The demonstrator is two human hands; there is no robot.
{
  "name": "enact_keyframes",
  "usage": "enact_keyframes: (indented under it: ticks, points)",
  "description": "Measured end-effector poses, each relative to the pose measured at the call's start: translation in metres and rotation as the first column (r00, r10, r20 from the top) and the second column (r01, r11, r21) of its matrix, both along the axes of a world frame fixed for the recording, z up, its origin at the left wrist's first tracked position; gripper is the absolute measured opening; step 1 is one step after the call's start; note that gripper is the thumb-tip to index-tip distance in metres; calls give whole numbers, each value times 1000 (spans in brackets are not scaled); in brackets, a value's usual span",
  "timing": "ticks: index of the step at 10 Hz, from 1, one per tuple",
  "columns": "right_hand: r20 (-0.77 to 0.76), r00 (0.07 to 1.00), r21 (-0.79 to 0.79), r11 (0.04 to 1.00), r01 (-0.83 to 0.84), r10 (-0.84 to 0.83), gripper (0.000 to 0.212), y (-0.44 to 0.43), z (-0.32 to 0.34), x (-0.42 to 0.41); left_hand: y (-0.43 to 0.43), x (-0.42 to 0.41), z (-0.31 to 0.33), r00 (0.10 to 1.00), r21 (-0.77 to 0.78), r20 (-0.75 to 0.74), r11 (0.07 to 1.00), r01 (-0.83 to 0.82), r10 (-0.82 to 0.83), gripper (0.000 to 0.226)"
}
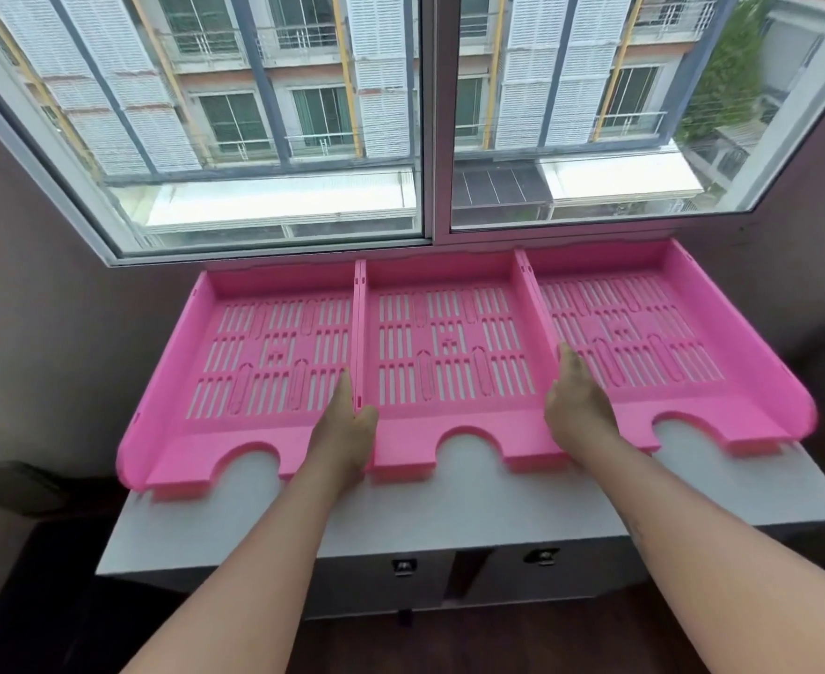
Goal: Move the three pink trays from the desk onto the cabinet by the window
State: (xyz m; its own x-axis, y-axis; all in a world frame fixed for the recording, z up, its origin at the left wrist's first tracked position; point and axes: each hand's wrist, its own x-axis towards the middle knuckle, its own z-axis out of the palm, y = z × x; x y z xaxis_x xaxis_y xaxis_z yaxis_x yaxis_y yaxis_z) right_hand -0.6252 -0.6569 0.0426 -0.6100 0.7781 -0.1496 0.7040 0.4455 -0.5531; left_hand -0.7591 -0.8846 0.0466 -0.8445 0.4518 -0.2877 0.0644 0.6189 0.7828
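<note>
Three pink slotted trays lie side by side on the white cabinet top [449,508] under the window. The left tray [235,362] and the right tray [643,342] touch the middle tray [449,352] along their side walls. My left hand [347,425] grips the middle tray's left wall, with its fingers over on the left tray's side. Around the middle tray's right wall is my right hand [578,406], fingers reaching into the right tray. The trays' back edges lie close to the window sill, and their notched front edges face me.
The window [430,138] rises directly behind the trays. A strip of bare cabinet top lies in front of them. The cabinet's front has two doors with small dark handles [403,566]. Dark walls stand on both sides, and dark floor lies below.
</note>
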Motion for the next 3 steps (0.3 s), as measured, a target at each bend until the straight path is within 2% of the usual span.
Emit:
enact_keyframes:
  ticks: [1,2,3]
  points:
    - [58,995,-30,996,-80,82,74,5,4,1,0,0,0,1000,-15,-18,1000,9,-10,68]
    - [120,980,11,987,-160,157,68,6,17,0,1,0,6,997,-112,-71,994,1,-9,72]
    - [140,975,140,971,-193,174,67,5,31,6,-1,3,13,978,-192,-205,981,-4,-36,70]
